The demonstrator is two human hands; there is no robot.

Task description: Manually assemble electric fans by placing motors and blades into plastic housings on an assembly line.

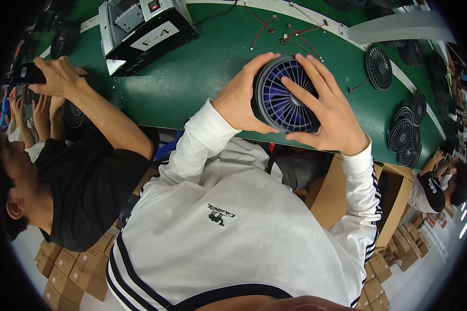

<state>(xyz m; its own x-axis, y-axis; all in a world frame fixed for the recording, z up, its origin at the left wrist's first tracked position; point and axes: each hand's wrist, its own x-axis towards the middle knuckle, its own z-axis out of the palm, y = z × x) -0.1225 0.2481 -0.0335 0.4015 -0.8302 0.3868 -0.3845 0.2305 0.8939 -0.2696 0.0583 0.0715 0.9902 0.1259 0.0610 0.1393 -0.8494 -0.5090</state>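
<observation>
The round fan (pixel 276 103) lies directly between the 2 hands, over the worktop (pixel 207 67) near its front edge, the left hand's (pixel 238 102) grip cupping its side, the right hand's (pixel 338 118) clasping it with fingers across the grille.

The right fingers (pixel 302 94) hide part of the round fan (pixel 277 103) from view.

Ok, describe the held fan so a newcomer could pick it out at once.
Find the green table across the top of the view. Just beyond the white sweatshirt, the left hand and right hand hold a round dark fan between them. Blue-purple shows through its spokes, and it is held, unlike the round black grilles lying on the table at right.
</observation>
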